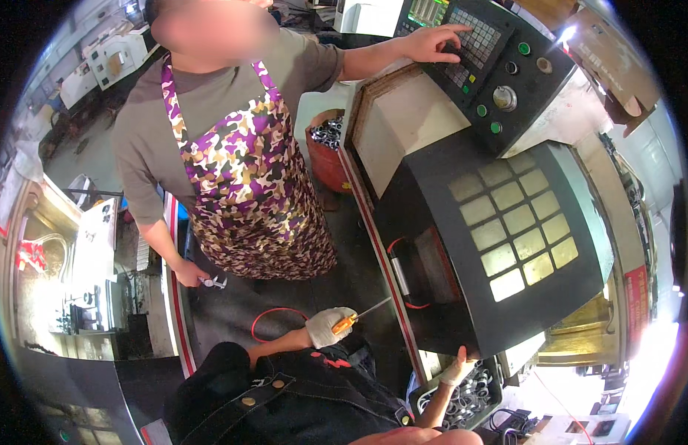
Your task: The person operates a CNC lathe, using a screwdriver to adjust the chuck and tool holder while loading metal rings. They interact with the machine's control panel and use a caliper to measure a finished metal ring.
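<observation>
Right hand (458, 368): fingers hiding behind machine housing (507, 245), lower right of frame. Bin parts (462, 400): too small to identify. Air tool tip (384, 301): blurring against dark floor.

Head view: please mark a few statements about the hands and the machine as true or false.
1. The left hand grips an orange-handled screwdriver. True.
2. The right hand lies inside a crate of metal rings. False: it touches the lower edge of the black machine cover.
3. The co-worker's hand is on the keypad of the control panel. True.
4. The co-worker wears a plain blue apron. False: the apron is purple with a camouflage pattern.
</observation>
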Demonstrator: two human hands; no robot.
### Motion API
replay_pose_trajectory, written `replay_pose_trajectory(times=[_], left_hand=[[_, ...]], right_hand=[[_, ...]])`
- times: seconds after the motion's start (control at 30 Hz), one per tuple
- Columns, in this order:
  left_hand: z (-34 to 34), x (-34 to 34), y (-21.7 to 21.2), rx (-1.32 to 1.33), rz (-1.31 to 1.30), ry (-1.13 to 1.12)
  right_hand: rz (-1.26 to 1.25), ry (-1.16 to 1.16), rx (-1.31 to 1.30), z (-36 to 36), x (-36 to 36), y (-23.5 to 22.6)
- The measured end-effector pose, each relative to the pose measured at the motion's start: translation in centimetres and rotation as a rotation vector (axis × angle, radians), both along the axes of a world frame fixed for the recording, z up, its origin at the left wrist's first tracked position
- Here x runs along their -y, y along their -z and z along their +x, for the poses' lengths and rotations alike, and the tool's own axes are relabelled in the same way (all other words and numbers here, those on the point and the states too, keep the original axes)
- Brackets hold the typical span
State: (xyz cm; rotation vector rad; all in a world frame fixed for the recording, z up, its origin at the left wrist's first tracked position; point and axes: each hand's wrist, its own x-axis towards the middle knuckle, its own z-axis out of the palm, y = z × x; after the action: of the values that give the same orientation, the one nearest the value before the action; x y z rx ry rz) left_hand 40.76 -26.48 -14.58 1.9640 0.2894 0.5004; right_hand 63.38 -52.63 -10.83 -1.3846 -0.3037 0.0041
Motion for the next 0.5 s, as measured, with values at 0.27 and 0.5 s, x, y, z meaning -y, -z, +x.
replay_pose_trajectory(times=[0.27, 0.5], left_hand=[[0.9, 0.4, -0.3, 0.002, 0.028, 0.079], [0.2, 0.3, 0.4, 0.052, 0.019, 0.094]], right_hand=[[-0.241, 0.148, 0.098, -0.1, 1.5, 1.5], [-0.271, 0.137, 0.063, -0.4, 1.6, 3.5]])
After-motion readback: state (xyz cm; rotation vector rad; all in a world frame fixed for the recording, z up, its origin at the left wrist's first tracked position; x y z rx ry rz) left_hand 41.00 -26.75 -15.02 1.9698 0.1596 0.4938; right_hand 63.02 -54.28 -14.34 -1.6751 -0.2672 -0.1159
